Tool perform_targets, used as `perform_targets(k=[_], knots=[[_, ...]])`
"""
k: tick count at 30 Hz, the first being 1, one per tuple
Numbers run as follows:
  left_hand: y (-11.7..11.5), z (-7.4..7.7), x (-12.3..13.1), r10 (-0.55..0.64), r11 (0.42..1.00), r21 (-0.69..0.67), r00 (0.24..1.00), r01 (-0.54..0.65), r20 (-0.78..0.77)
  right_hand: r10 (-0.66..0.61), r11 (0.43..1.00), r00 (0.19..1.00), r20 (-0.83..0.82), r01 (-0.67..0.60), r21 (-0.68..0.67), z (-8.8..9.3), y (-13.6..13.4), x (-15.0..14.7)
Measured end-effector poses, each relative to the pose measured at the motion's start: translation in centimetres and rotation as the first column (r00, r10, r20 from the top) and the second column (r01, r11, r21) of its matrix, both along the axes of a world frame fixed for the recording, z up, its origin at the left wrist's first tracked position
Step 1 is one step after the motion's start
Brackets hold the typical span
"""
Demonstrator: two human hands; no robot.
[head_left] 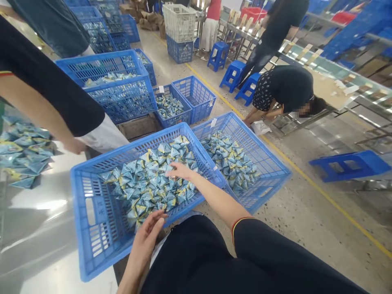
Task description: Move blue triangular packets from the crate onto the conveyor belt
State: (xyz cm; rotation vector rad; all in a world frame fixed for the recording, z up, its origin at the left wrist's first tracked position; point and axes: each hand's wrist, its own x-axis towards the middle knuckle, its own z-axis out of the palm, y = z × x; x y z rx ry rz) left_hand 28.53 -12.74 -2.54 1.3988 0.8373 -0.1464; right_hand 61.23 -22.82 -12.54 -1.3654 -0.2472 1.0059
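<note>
A blue plastic crate [80,220] stands tilted in front of me, holding a heap of small blue-and-yellow pyramid-shaped packets [147,175]. My right hand [180,170] reaches over the crate's right wall, its fingers stretched out and a little apart at the top of the heap. Whether its fingertips touch a packet I cannot tell. At the crate's near rim is my left hand [148,232], fingers loosely curved, thumb apart, nothing visible in it. Against the right side of this crate stands a second blue crate [263,163], with more of the same packets inside.
Loose packets [24,151] lie on a metal table [39,212] at left, beside a co-worker's arm [39,102]. More blue crates [122,98] stand beyond. At right, a person [284,87] bends by a long workbench [333,90]; blue stools [232,75] line it.
</note>
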Motion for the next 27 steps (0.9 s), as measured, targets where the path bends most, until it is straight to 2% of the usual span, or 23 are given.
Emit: perform_targets(k=[2, 4, 6, 7, 9, 11, 13, 14, 16, 17, 18, 19, 21, 23, 25, 27], knots=[[0.6, -0.4, -1.3, 0.116, 0.993, -0.012, 0.993, -0.117, -0.009, 0.072, 0.997, 0.997, 0.019, -0.072, 0.020, 1.0, 1.4, -1.9], [1.1, -0.6, -2.2, 0.284, 0.954, -0.097, 0.959, -0.283, -0.003, 0.135, 0.990, 0.990, 0.029, -0.136, 0.044, 2.1, 2.8, -4.9], [1.6, -0.6, -2.7, 0.469, 0.852, -0.261, 0.883, -0.455, -0.008, 0.308, 0.947, 0.947, 0.094, -0.315, 0.071, 3.1, 4.2, -8.9], [1.9, -0.5, -2.9, 0.549, 0.781, -0.345, 0.836, -0.520, -0.016, 0.408, 0.902, 0.895, 0.179, -0.426, 0.072, 3.7, 4.8, -11.1], [2.5, 0.0, -3.1, 0.673, 0.648, -0.440, 0.738, -0.622, -0.053, 0.546, 0.781, 0.712, 0.442, -0.623, 0.040, 4.7, 6.1, -15.4], [3.0, 0.6, -3.5, 0.748, 0.544, -0.438, 0.650, -0.716, -0.134, 0.571, 0.638, 0.466, 0.676, -0.770, -0.008, 5.3, 7.3, -18.2], [3.3, 1.2, -4.0, 0.792, 0.455, -0.405, 0.569, -0.793, -0.224, 0.598, 0.480, 0.258, 0.759, -0.874, -0.080, 5.2, 8.4, -18.7], [3.4, 1.4, -4.4, 0.809, 0.415, -0.399, 0.533, -0.817, -0.249, 0.633, 0.451, 0.190, 0.750, -0.878, -0.159, 4.8, 9.0, -18.0], [3.6, 1.6, -5.3, 0.836, 0.347, -0.416, 0.478, -0.840, -0.268, 0.731, 0.500, 0.129, 0.670, -0.769, -0.397, 2.8, 9.8, -15.4], [3.6, 1.6, -5.8, 0.848, 0.320, -0.432, 0.458, -0.843, -0.267, 0.777, 0.530, 0.127, 0.617, -0.660, -0.532, 1.4, 10.1, -13.8], [3.5, 1.6, -6.3, 0.855, 0.296, -0.451, 0.444, -0.842, -0.268, 0.813, 0.530, 0.122, 0.569, -0.558, -0.639, -0.4, 10.1, -12.2], [3.5, 1.7, -6.9, 0.861, 0.273, -0.472, 0.432, -0.838, -0.269, 0.848, 0.502, 0.107, 0.519, -0.480, -0.719, -2.3, 10.0, -10.7], [3.6, 1.9, -8.1, 0.871, 0.246, -0.508, 0.418, -0.826, -0.258, 0.908, 0.403, 0.060, 0.414, -0.396, -0.825, -6.2, 9.4, -8.6], [3.7, 2.2, -9.5, 0.889, 0.254, -0.516, 0.408, -0.818, -0.210, 0.944, 0.314, 0.015, 0.330, -0.346, -0.884, -9.6, 8.7, -7.8], [3.8, 2.4, -11.0, 0.899, 0.280, -0.512, 0.409, -0.812, -0.158, 0.957, 0.270, -0.017, 0.290, -0.315, -0.910, -12.2, 8.4, -8.0], [3.7, 2.4, -12.3, 0.889, 0.307, -0.540, 0.438, -0.784, -0.130, 0.959, 0.260, -0.033, 0.283, -0.304, -0.917, -13.7, 8.5, -8.4]])
